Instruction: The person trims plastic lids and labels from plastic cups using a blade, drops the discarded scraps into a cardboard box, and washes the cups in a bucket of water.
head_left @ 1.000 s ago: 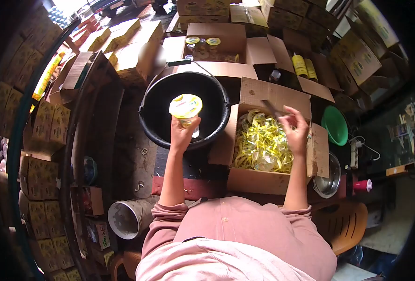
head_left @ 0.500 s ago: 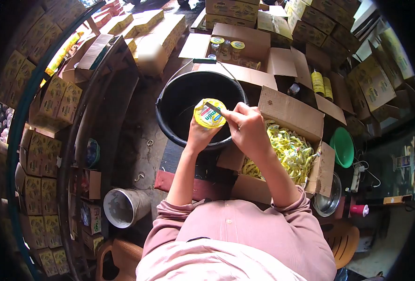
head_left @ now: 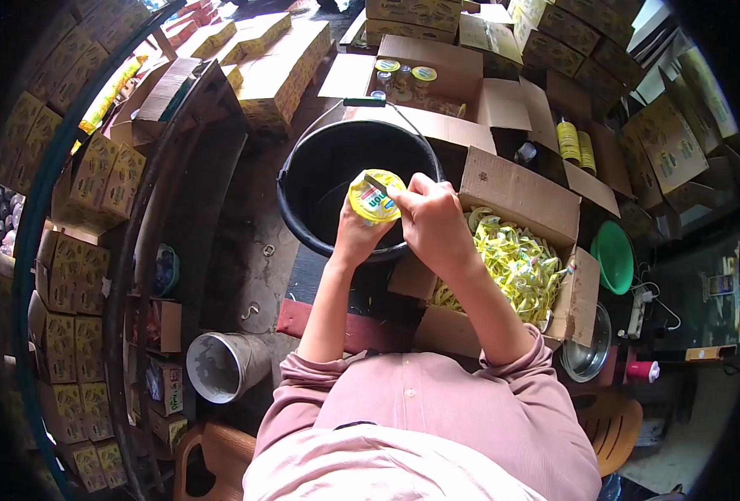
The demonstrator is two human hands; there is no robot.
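My left hand (head_left: 357,240) is wrapped around a cup with a yellow printed film lid (head_left: 375,205), which faces up toward me. A thin dark blade, apparently a knife (head_left: 376,183), is pinched in my right hand (head_left: 436,221). Its flat length lies across the lid near the far rim; whether it has cut the film I cannot tell. Both hands are over the near part of a large black bucket (head_left: 303,221) with a wire handle. Beside my right forearm, a cardboard box (head_left: 516,188) holds a heap of yellow-and-white film strips (head_left: 516,263).
Behind the bucket stands an open carton (head_left: 432,58) with several lidded cups. A green bowl (head_left: 613,257) and a metal bowl (head_left: 585,351) are on the right. A grey pail (head_left: 228,367) sits at left, near a shelf rail (head_left: 119,292). Stacked cartons (head_left: 282,75) line the back.
My right hand has shifted slightly left and up, bringing its fingers closer over the lid. The cup stays in my left hand, nearly in place.
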